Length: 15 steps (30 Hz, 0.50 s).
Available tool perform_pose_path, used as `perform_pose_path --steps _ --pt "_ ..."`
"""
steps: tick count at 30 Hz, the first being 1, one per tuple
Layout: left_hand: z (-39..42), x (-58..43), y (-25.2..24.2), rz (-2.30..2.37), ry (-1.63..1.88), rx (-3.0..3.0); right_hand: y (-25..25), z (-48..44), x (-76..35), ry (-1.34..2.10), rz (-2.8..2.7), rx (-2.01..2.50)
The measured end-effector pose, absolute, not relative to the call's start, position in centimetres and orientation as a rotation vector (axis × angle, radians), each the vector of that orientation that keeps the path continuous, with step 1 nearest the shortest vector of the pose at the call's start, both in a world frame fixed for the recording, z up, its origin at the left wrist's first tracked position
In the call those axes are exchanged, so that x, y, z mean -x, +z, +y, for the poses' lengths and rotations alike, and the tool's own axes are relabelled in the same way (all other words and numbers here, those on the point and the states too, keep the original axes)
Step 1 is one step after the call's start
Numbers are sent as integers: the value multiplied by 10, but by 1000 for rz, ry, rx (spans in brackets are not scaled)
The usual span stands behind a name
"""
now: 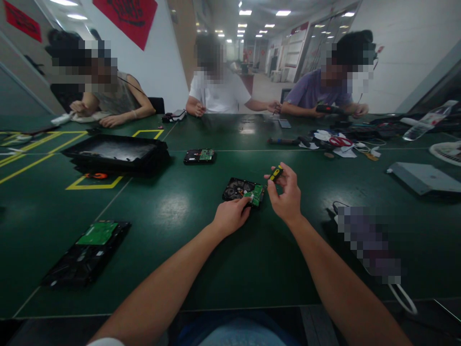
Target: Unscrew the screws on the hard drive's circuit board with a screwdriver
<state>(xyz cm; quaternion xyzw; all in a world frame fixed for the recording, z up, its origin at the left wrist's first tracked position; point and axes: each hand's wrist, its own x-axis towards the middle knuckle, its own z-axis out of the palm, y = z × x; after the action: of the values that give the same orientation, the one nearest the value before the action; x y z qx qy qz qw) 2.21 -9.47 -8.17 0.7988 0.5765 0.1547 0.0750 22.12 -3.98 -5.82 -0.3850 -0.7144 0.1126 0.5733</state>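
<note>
A black rectangular hard drive with a green circuit board (pixel 237 188) lies on the wide, dark green, glossy surface (pixel 248 274), directly under the fingertips of the left hand (pixel 231 218). These rest on the board's near side; whether that grip pinches the edge, I cannot tell. The right hand (pixel 289 194) is raised just beside the drive's right end, its grip pinching a short yellow-and-black screwdriver handle (pixel 276 173) between thumb and fingers. The handle slants down toward the board; whether its tip touches is too small to tell.

A red paper diamond on the white wall (pixel 129 17) bears dark characters, blurred beyond reading.

The drive sits well in from the near edge. Bare room separates it from a second black-and-green drive (pixel 199 156) farther off to the left, a larger black-and-green drive (pixel 86 254) at near left, and a flat grey metal box (pixel 425 179) at right.
</note>
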Motion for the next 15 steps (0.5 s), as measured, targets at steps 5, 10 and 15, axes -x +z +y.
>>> perform_pose_path --steps 5,10,15 --pt "-95 -21 -80 1719 461 -2398 -58 -38 -221 138 -1648 959" --pt "-95 -22 -81 1732 462 -2389 -58 -38 -223 128 -1683 964" --pt "-95 -22 -80 1719 476 -2405 -59 -38 -223 110 -1667 966"
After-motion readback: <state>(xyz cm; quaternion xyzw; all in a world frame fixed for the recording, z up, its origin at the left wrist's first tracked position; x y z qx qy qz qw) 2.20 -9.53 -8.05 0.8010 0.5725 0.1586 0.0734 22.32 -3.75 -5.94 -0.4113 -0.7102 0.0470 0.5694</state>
